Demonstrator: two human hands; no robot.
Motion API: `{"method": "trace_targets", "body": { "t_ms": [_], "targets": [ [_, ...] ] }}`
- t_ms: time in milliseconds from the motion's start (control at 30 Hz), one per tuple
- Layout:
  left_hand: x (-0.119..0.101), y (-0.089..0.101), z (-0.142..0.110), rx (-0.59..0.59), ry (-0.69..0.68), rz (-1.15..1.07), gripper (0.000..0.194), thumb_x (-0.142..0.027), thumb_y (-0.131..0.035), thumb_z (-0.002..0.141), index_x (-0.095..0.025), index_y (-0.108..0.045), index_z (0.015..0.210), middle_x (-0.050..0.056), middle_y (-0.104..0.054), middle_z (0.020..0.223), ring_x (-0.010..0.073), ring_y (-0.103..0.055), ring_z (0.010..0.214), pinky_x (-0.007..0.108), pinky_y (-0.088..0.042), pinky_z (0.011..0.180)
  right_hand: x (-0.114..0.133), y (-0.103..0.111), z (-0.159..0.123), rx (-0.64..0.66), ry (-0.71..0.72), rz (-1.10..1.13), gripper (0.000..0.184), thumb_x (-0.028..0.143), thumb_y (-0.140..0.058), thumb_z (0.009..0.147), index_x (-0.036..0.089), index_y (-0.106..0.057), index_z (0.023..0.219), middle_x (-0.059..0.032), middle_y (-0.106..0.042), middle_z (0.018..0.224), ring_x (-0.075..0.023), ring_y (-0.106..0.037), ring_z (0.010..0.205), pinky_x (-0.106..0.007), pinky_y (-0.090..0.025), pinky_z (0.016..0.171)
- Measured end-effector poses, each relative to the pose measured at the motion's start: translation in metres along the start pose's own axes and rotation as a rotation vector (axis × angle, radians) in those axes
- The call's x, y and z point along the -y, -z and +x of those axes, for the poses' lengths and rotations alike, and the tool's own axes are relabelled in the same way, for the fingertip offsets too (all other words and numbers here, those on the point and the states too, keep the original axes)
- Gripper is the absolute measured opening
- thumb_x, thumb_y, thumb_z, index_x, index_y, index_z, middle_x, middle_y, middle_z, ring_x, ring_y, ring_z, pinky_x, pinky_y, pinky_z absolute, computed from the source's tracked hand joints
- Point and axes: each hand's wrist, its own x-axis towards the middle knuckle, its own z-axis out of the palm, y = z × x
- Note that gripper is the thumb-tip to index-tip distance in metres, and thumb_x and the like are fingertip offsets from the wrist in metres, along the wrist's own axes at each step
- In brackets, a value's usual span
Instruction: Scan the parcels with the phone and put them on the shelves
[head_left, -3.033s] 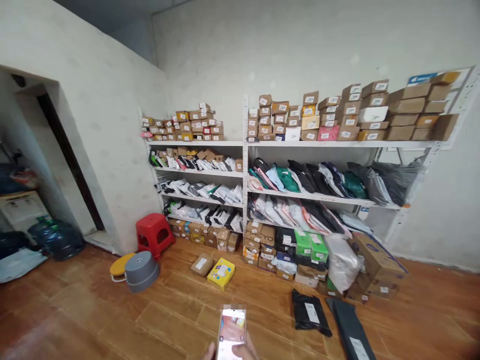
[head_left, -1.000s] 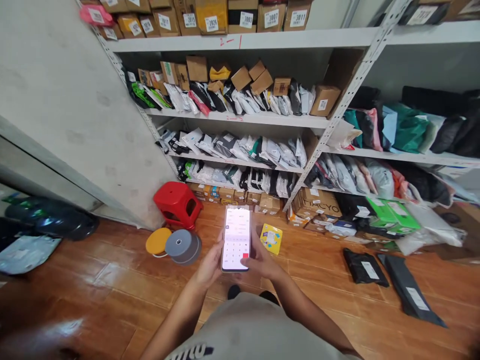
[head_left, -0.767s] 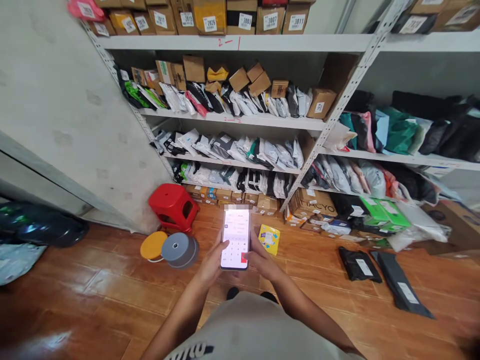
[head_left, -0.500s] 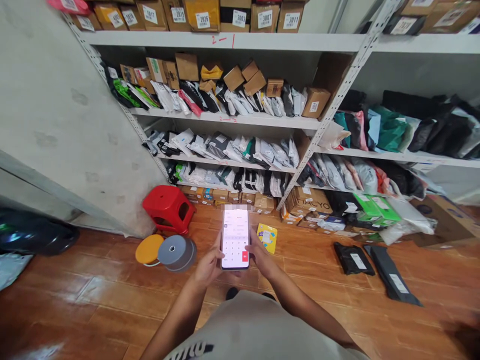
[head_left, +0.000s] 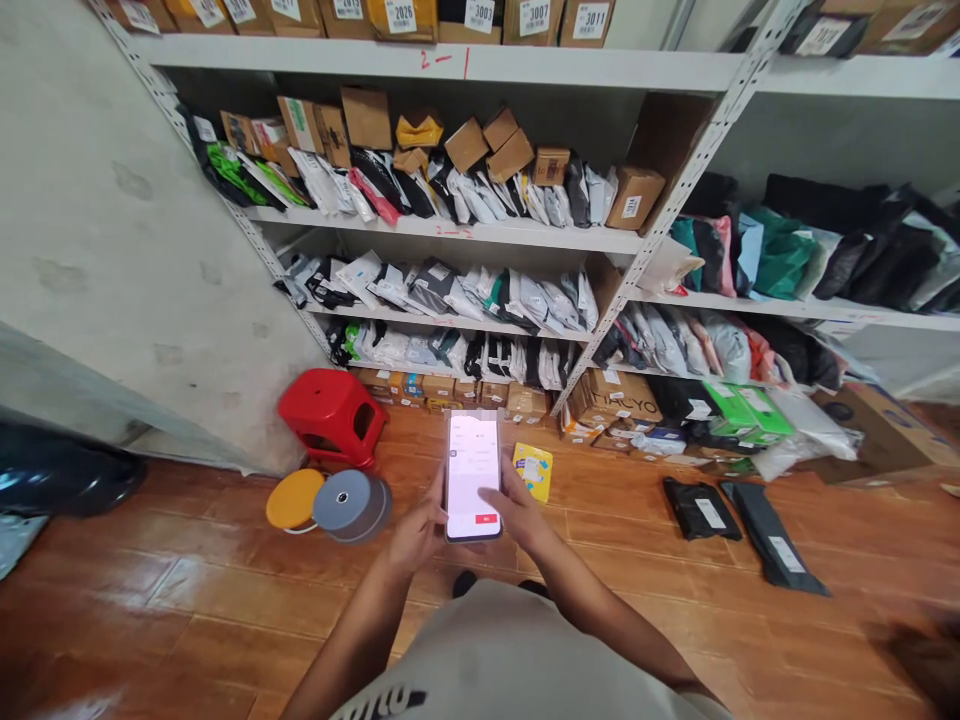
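red plastic stool stands left of the smartphone, held screen-up between left hand and right hand, fingers of both grasping its edges; yellow packet and, farther off, black parcel lie on the floor right of it.

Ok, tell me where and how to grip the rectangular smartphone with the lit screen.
Take the smartphone by the lower part of its long edges, left hand from the left, right hand from the right: its thin, narrow slab shape, screen facing up, probably suits side grips that leave the screen mostly uncovered.
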Motion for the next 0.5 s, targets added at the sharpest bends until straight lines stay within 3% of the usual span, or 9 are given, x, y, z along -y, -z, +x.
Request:
{"method": "trace_targets", "body": {
  "t_ms": [100,167,200,267,333,400,500],
  "targets": [
    [-0.002,0.002,0.003,-0.095,0.049,0.099,0.071,-0.04,-0.05,0.089,-0.03,-0.025,0.155,0.006,-0.047,0.148,0.0318,-0.04,0.137,0.049,-0.044,0.106,-0.008,0.0,0.008,0.069,-0.002,0.017,0.074,0.037,-0.087,0.056,0.024,-0.057,0.122,-0.0059,-0.068,0.112,-0.0311,-0.061,0.107,-0.043,-0.05,0.094],
    [-0.005,-0.001,0.006,-0.142,0.058,0.322,0.065,-0.049,-0.041,0.096,-0.028,-0.025,0.155,0.008,-0.042,0.152,0.0316,-0.033,0.142,0.052,-0.033,0.114,-0.015,0.0,0.017,0.07,-0.007,0.047,0.07,0.06,-0.079,0.063,0.025,-0.057,0.12,-0.008,-0.068,0.111,-0.0329,-0.061,0.108,-0.046,-0.05,0.094],
    [-0.007,-0.004,0.009,-0.138,0.035,0.477,0.063,-0.05,-0.039,0.097,-0.028,-0.026,0.155,0.008,-0.039,0.154,0.0309,-0.028,0.144,0.052,-0.027,0.118,-0.018,0.0,0.023,0.059,-0.008,0.066,0.068,0.073,-0.066,0.069,0.025,-0.058,0.117,-0.0094,-0.069,0.109,-0.0335,-0.062,0.108,-0.047,-0.05,0.093],
    [-0.011,-0.013,0.016,-0.054,-0.06,0.814,0.061,-0.048,-0.041,0.098,-0.028,-0.029,0.155,0.008,-0.034,0.156,0.0291,-0.023,0.147,0.049,-0.017,0.122,-0.02,0.002,0.033,0.035,-0.004,0.107,0.079,0.09,-0.032,0.075,0.025,-0.059,0.112,-0.0124,-0.07,0.102,-0.0344,-0.064,0.105,-0.049,-0.052,0.088],
    [-0.015,-0.025,0.026,0.095,-0.144,1.091,0.06,-0.044,-0.044,0.098,-0.033,-0.027,0.155,0.007,-0.032,0.156,0.0275,-0.023,0.147,0.048,-0.019,0.122,-0.016,0.008,0.041,0.016,0.014,0.144,0.092,0.095,-0.011,0.071,0.026,-0.057,0.112,-0.0142,-0.07,0.098,-0.0352,-0.065,0.102,-0.051,-0.054,0.085],
    [-0.017,-0.036,0.039,0.234,-0.21,1.275,0.059,-0.039,-0.046,0.098,-0.039,-0.026,0.154,0.008,-0.032,0.154,0.0272,-0.026,0.144,0.047,-0.026,0.119,-0.008,0.017,0.046,-0.002,0.035,0.171,0.09,0.095,-0.013,0.071,0.027,-0.052,0.115,-0.0143,-0.071,0.098,-0.0351,-0.067,0.098,-0.051,-0.054,0.084],
    [-0.016,-0.045,0.062,0.348,-0.253,1.389,0.058,-0.034,-0.048,0.098,-0.043,-0.029,0.152,0.007,-0.03,0.154,0.0278,-0.028,0.143,0.048,-0.029,0.118,0.003,0.035,0.051,-0.035,0.045,0.185,0.073,0.088,-0.038,0.076,0.03,-0.05,0.118,-0.0129,-0.072,0.101,-0.0338,-0.069,0.092,-0.051,-0.053,0.089]
  ]
}}
